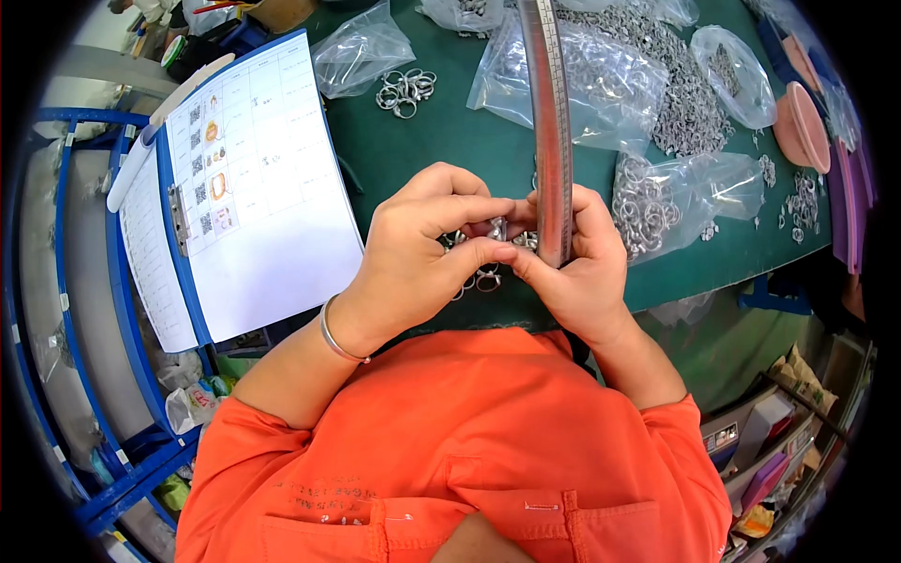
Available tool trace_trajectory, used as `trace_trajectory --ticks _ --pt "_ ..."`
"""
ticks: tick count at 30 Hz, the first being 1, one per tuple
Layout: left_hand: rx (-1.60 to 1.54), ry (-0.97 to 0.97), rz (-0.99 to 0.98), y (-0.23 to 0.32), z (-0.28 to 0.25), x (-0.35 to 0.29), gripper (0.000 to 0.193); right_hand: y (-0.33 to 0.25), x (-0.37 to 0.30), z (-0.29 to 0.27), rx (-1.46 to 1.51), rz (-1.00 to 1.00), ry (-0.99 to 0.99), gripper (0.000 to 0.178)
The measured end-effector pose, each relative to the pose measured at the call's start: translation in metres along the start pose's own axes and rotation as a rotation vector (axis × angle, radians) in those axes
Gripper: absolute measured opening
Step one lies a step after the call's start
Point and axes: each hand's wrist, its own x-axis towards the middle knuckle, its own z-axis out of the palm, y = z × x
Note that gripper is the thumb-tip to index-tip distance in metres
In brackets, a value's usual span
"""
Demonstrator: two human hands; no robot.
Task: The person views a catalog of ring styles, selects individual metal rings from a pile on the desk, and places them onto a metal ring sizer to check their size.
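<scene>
We see the left hand [408, 235] pinching a shiny metal ring [497, 227] between thumb and fingers, just beside a smooth, tapered metal rod [552, 141] with scale marks, gripped by the right hand [593, 251]. Loose rings [487, 280] lie below on our green table [375, 141], near a crinkly clear bag [723, 185]. Blue rack [136, 480] off left. Fingers half-hide our ring, and we can't make out its full shape.
</scene>
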Motion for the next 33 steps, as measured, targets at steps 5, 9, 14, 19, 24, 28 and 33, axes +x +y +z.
trace_trajectory --ticks 5,9,14,19,24,28,33 --pt "-0.055 -0.033 -0.061 0.004 -0.002 -0.005 0.028 0.001 -0.002 -0.001 -0.055 -0.105 0.016 0.037" --pt "-0.040 -0.078 -0.094 0.008 -0.002 -0.007 0.028 0.000 -0.004 -0.002 -0.085 -0.152 0.017 0.033" --pt "-0.026 -0.105 -0.096 0.001 -0.002 -0.007 0.026 0.006 -0.007 -0.001 -0.092 -0.115 0.026 0.031" --pt "-0.035 -0.108 -0.136 -0.008 -0.002 -0.006 0.025 0.005 -0.006 0.004 -0.041 -0.019 0.027 0.033" --pt "-0.661 0.029 -0.367 -0.014 0.002 -0.009 0.026 -0.004 0.002 0.003 0.106 0.159 0.012 0.039" --pt "-0.832 0.046 -0.453 -0.014 0.003 -0.011 0.028 -0.005 0.002 0.000 0.093 0.121 0.003 0.039" --pt "-0.590 0.014 -0.433 -0.009 0.002 -0.012 0.029 -0.005 0.000 -0.001 0.172 0.165 0.008 0.038"
